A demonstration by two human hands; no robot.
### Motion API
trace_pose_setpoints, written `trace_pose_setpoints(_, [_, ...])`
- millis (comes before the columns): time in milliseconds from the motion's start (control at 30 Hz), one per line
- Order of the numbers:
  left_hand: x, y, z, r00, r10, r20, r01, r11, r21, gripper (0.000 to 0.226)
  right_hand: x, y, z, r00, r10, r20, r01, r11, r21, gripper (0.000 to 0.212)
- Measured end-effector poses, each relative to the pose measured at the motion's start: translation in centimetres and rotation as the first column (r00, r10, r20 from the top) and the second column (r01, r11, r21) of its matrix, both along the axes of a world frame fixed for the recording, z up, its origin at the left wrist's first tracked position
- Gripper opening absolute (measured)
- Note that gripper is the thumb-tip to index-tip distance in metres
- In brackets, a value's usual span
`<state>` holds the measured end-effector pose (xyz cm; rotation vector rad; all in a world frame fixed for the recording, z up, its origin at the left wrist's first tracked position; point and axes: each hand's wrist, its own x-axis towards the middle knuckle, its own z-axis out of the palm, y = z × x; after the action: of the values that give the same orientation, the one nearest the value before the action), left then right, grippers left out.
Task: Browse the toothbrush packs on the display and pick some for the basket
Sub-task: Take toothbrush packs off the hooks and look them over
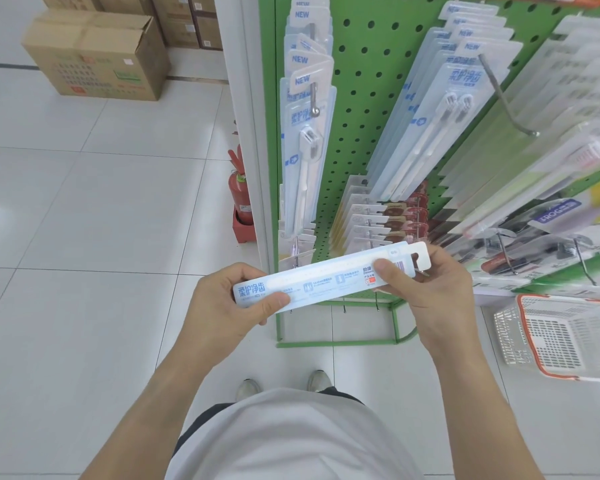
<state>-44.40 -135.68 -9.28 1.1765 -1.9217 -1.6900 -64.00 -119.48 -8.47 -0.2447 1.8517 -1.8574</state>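
Toothbrush pack (329,277) between both hands, crosswise

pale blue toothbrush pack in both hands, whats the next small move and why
Probably swing the long pale blue toothbrush pack right and down toward the white plastic basket with the orange rim. The left hand and right hand pinch its two ends, holding it level and off the green pegboard display, while the basket sits on the floor at the lower right with no pack visible inside.
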Motion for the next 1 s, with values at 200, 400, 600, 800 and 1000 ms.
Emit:
trace_pose_setpoints(200, [0.3, 0.1, -0.5, 0.999, 0.03, -0.015, -0.03, 0.999, 0.018, 0.018, 0.5, 0.0, -0.1, 0.999, -0.007, -0.04, 0.008, 1.0, 0.03, 0.031])
trace_pose_setpoints(400, [0.3, 0.4, -0.4, 0.999, 0.04, 0.017, -0.041, 0.999, 0.015, 0.006, 0.9, -0.4, -0.2, 0.997, -0.075, 0.014, 0.075, 0.997, -0.017, 0.023])
trace_pose_setpoints(600, [0.9, 0.5, -0.5, 0.976, -0.005, 0.22, 0.075, 0.948, -0.31, 0.009, 1.1, -0.4, 0.0, 1.0, -0.029, -0.001, 0.03, 0.999, 0.025, 0.028])
trace_pose_setpoints(800, [-0.3, 1.8, 1.0, 0.975, -0.157, 0.16, 0.196, 0.942, -0.274, 0.01, 2.7, -0.9, 0.9, 0.99, 0.143, 0.017, -0.142, 0.99, -0.021, 0.019])
trace_pose_setpoints(1000, [-0.6, 2.0, 0.8, 0.978, -0.139, 0.156, 0.174, 0.954, -0.245, 0.029, 3.0, -0.9, 1.7, 0.948, 0.312, 0.059, -0.306, 0.948, -0.086, 0.021])
